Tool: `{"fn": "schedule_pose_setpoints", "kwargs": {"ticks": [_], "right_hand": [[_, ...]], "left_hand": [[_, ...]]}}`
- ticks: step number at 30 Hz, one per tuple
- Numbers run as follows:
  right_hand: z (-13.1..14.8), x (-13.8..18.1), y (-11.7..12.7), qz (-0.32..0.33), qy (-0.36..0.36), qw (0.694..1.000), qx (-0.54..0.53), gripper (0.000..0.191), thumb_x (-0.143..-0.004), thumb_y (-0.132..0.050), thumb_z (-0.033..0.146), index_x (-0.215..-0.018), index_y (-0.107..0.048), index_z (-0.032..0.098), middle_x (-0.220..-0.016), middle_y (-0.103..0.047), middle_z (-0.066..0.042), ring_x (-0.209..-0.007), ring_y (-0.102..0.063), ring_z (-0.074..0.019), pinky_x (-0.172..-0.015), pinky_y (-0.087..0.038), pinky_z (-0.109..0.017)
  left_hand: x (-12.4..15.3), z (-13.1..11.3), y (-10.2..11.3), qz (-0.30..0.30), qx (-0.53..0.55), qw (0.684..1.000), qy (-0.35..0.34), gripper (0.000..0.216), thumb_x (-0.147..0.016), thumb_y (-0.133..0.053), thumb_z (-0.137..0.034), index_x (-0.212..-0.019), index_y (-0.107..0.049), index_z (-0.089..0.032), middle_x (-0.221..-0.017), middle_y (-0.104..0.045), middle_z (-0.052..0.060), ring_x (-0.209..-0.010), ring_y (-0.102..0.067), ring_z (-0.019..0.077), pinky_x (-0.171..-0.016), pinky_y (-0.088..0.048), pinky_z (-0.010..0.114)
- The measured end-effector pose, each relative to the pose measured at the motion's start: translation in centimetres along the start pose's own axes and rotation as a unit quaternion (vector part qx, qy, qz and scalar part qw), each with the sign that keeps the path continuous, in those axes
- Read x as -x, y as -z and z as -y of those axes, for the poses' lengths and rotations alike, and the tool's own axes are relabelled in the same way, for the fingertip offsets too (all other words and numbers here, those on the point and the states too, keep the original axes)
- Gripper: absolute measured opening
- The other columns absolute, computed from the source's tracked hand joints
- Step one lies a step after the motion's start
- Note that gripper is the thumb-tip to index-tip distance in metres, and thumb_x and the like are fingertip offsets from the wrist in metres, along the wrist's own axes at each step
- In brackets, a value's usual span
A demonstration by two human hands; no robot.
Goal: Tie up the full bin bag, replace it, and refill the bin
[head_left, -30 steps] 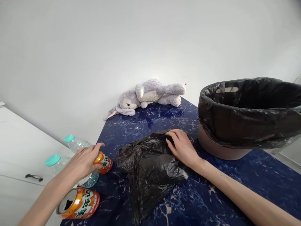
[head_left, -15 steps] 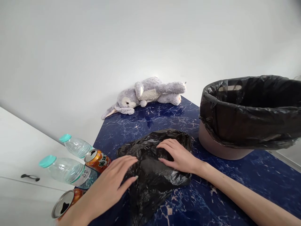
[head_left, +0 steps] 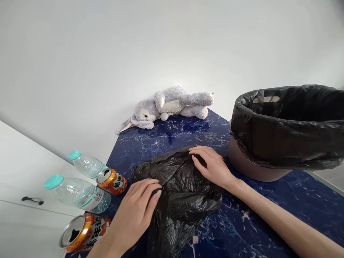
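1. Moved right hand [head_left: 215, 168] farther back and to the right over the black plastic bag [head_left: 185, 200] since half a second ago; kept left hand [head_left: 137, 208] at nearly the same spot on the bag's left side.
2. Holding left fingers loosely bent against the bag; cannot tell whether pinching any film.
3. Curving right fingers over the bag's far right part, thumb apart from forefinger; cannot tell there either whether gripping or only touching.
4. Find the bag crumpled on the blue marbled tabletop [head_left: 228, 229], between orange cans and lined bin.
5. See at left a far can [head_left: 114, 182], a near can [head_left: 86, 233] partly behind the left wrist, a far bottle [head_left: 87, 165] and a near bottle [head_left: 77, 191], both teal-capped.
6. See at right the bin [head_left: 258, 170] under its black liner [head_left: 279, 143]; at back, a plush rabbit [head_left: 172, 105] lying by the wall.
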State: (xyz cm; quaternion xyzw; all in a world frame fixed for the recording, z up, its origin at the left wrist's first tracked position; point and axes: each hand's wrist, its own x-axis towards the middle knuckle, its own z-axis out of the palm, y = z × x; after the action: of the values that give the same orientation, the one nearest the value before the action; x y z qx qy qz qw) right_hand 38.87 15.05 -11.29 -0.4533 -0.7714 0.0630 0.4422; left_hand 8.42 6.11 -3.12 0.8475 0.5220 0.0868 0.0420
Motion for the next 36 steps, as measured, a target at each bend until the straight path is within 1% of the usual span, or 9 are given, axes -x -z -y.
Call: {"fn": "schedule_pose_setpoints", "kwargs": {"ticks": [2,5,8,11,14,22,30,33,36], "right_hand": [[-0.7,0.3,-0.6,0.017,-0.011,0.999,0.034,0.039,-0.113,-0.043,0.037,-0.138,-0.068,0.021,-0.146,-0.069,-0.011,-0.143,-0.058,-0.0265,-0.124,-0.043,-0.047],[-1.9,1.2,-2.0,0.112,-0.032,0.988,0.104,0.059,-0.112,-0.045,0.053,-0.157,-0.054,0.016,-0.167,-0.049,-0.015,-0.160,-0.037,-0.0334,-0.133,-0.027,-0.059],[-2.3,1.6,-2.8,0.174,-0.049,0.975,0.132,0.073,-0.111,-0.041,0.064,-0.161,-0.050,0.013,-0.171,-0.041,-0.018,-0.163,-0.030,-0.0369,-0.133,-0.021,-0.065],[-1.6,1.1,-2.3,0.158,-0.040,0.979,0.124,0.061,-0.114,-0.038,0.054,-0.154,-0.059,0.013,-0.161,-0.056,-0.016,-0.157,-0.043,-0.0320,-0.135,-0.022,-0.060],[-1.0,0.5,-1.7,0.101,-0.037,0.986,0.130,0.052,-0.116,-0.035,0.041,-0.149,-0.064,0.013,-0.155,-0.063,-0.013,-0.155,-0.048,-0.0269,-0.137,-0.018,-0.053],[-3.0,1.0,-2.3,0.230,-0.124,0.947,0.187,0.081,-0.112,-0.022,0.066,-0.168,-0.039,0.011,-0.178,-0.024,-0.014,-0.167,-0.019,-0.0330,-0.136,-0.018,-0.054],[-3.7,0.8,-2.6,0.225,-0.125,0.947,0.193,0.079,-0.111,-0.016,0.067,-0.169,-0.039,0.019,-0.179,-0.023,-0.009,-0.167,-0.018,-0.0302,-0.137,-0.014,-0.053],[-3.7,0.9,-2.8,0.222,-0.123,0.947,0.196,0.077,-0.112,-0.017,0.065,-0.169,-0.039,0.019,-0.179,-0.023,-0.010,-0.167,-0.018,-0.0309,-0.136,-0.014,-0.054],[-3.7,1.0,-3.0,0.216,-0.118,0.948,0.203,0.076,-0.112,-0.019,0.064,-0.169,-0.039,0.019,-0.179,-0.024,-0.011,-0.167,-0.020,-0.0313,-0.136,-0.016,-0.054]], "left_hand": [[-0.2,-0.6,-1.2,0.057,0.012,0.998,0.018,0.054,-0.111,-0.039,-0.057,-0.155,-0.056,-0.030,-0.166,-0.053,0.007,-0.155,-0.047,0.0334,-0.125,-0.045,0.056],[-0.5,-0.6,-2.0,0.181,0.014,0.983,0.022,0.095,-0.096,-0.059,-0.075,-0.173,-0.025,-0.032,-0.180,-0.020,0.012,-0.164,-0.021,0.0444,-0.125,-0.039,0.068],[-1.4,-0.5,-1.2,0.250,0.012,0.968,0.001,0.119,-0.076,-0.072,-0.087,-0.172,-0.029,-0.032,-0.180,-0.011,0.015,-0.163,-0.015,0.0510,-0.124,-0.036,0.073],[-3.4,-1.6,-0.5,0.179,0.019,0.983,0.035,0.090,-0.094,-0.049,-0.085,-0.163,-0.050,-0.027,-0.179,-0.025,0.013,-0.164,-0.024,0.0452,-0.128,-0.034,0.067],[-5.8,-2.9,-1.9,0.070,0.033,0.996,0.044,0.083,-0.105,-0.036,-0.074,-0.166,-0.043,-0.019,-0.177,-0.032,0.014,-0.166,-0.023,0.0392,-0.133,-0.026,0.065],[-7.2,-0.2,-9.2,0.039,-0.040,0.995,0.082,0.081,-0.109,-0.028,-0.070,-0.174,-0.023,-0.023,-0.181,-0.012,0.008,-0.167,-0.008,0.0387,-0.134,-0.016,0.069],[-5.6,5.8,-8.2,0.001,-0.091,0.992,0.088,0.069,-0.113,-0.032,-0.057,-0.170,-0.035,-0.019,-0.178,-0.027,0.009,-0.166,-0.023,0.0361,-0.133,-0.027,0.064],[-4.8,4.5,-7.2,-0.054,-0.096,0.990,0.089,0.065,-0.112,-0.038,-0.051,-0.162,-0.048,-0.010,-0.173,-0.040,0.016,-0.162,-0.033,0.0398,-0.130,-0.033,0.066],[-3.3,0.4,-6.0,-0.088,-0.074,0.993,-0.001,0.059,-0.113,-0.042,-0.048,-0.164,-0.043,-0.019,-0.173,-0.041,0.009,-0.163,-0.033,0.0318,-0.131,-0.036,0.061]]}}
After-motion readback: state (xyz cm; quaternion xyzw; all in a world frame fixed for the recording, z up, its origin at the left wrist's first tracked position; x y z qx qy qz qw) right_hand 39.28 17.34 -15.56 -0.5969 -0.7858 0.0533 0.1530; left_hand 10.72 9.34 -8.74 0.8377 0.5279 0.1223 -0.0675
